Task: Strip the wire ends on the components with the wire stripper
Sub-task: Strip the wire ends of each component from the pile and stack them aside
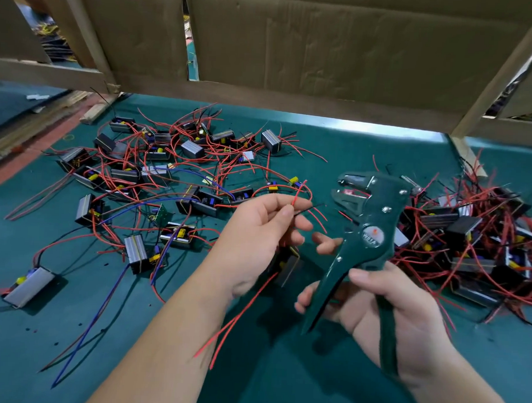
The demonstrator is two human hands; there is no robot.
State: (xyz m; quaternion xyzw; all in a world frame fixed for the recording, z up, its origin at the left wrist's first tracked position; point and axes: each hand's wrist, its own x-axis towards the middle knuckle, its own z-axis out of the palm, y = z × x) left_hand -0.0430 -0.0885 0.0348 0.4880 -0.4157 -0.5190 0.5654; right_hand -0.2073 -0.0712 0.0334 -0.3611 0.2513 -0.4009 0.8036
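The green mat covers the whole tabletop. At 12 o'clock stand two cardboard panels, with a narrow gap between them, set in a wooden frame.

Two groups of components lie loose on the mat. The left scatter, from 9 to 11 o'clock, holds roughly twenty small boxed units spread among red, black and blue leads. The right heap, at 3 o'clock, is packed too tight in red wire to count. One flat grey unit lies alone at 8 o'clock.

One wire stripper, dark green, sits just right of centre. The right hand has its fingers curled round the two handles, which are spread apart. The tool's jaws are apart and point toward 10 o'clock.

The left hand, at centre, pinches one red wire and one black wire between thumb and forefinger, its other fingers loosely bent. The wire ends stick out toward 1 and 3 o'clock, near the jaws but not in them. One held component hangs under this hand, partly hidden. Two more red leads trail from it toward 7 o'clock.
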